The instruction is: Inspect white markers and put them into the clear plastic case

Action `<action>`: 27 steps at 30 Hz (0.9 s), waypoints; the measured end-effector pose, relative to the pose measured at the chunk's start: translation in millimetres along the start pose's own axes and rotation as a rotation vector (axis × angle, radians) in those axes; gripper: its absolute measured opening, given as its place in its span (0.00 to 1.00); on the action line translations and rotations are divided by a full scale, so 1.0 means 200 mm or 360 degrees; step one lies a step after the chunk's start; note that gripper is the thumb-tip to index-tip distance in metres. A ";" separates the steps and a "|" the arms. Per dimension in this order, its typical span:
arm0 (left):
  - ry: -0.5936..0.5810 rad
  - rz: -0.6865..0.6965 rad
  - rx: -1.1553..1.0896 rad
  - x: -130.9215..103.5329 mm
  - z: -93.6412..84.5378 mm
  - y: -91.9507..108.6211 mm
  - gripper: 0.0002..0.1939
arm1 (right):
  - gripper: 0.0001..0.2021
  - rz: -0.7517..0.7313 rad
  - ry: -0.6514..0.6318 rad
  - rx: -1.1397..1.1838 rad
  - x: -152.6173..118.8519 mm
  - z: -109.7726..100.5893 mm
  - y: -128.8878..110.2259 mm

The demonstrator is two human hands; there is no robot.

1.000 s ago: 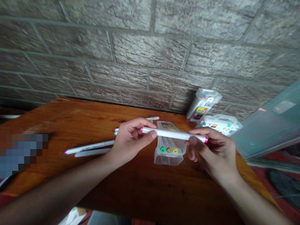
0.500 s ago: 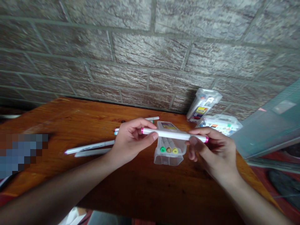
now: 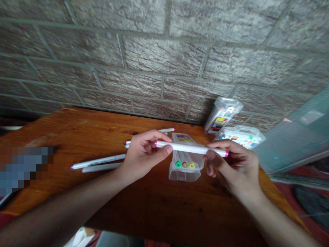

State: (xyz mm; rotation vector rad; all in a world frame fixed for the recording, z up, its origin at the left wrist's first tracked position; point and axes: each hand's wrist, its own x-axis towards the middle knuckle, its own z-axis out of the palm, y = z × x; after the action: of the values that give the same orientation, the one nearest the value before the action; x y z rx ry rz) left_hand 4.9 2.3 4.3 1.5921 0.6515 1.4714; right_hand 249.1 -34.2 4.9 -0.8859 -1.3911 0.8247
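Note:
A white marker (image 3: 190,148) with pink ends is held level between both hands. My left hand (image 3: 144,152) pinches its left end between thumb and fingers. Its right end is gripped by my right hand (image 3: 233,164). Behind and below the marker stands a clear plastic case (image 3: 184,175), partly covered by it. Three markers with green, brown and yellow ends (image 3: 184,164) lie inside the case. More markers (image 3: 99,161) lie on the wooden table (image 3: 84,127), left of my left hand and partly behind it.
Two more clear cases stand at the back right, one upright (image 3: 222,115) and one wider (image 3: 241,137) with markers inside. A stone block wall (image 3: 164,61) runs behind the table. A pixelated patch (image 3: 23,169) covers something at the left.

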 end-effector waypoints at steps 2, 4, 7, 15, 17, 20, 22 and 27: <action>0.0033 0.0043 0.0058 0.00 0.00 -0.01 0.04 | 0.08 -0.0004 0.0029 -0.0026 0.00 0.00 0.00; 0.0068 0.0081 0.0130 0.00 0.00 -0.01 0.06 | 0.08 -0.0018 0.0040 -0.0031 0.00 0.01 0.00; 0.0075 0.0092 0.0170 0.00 0.00 -0.01 0.06 | 0.07 -0.0013 0.0019 -0.0016 0.00 0.01 0.00; -0.0014 -0.0002 -0.0001 0.00 0.00 0.01 0.04 | 0.05 -0.0010 -0.0029 0.0050 0.00 -0.01 0.00; -0.0016 -0.0006 0.0001 0.00 0.00 0.01 0.04 | 0.05 -0.0010 -0.0028 0.0047 0.00 0.00 -0.01; 0.0024 0.0013 0.0064 0.00 0.00 0.00 0.06 | 0.06 -0.0014 0.0001 0.0008 0.00 0.01 -0.01; 0.0062 0.0049 0.0116 0.00 0.00 -0.01 0.06 | 0.06 -0.0022 0.0012 -0.0004 0.00 0.01 -0.01; 0.0038 0.0068 0.0047 0.01 0.00 -0.01 0.05 | 0.05 0.0030 -0.0017 0.0068 0.00 0.00 -0.01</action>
State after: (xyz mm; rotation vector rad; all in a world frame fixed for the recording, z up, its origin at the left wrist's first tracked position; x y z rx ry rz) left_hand 5.9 4.5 2.5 1.6227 0.6593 1.5203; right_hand 248.2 -34.0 6.3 -0.8639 -1.3714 0.8719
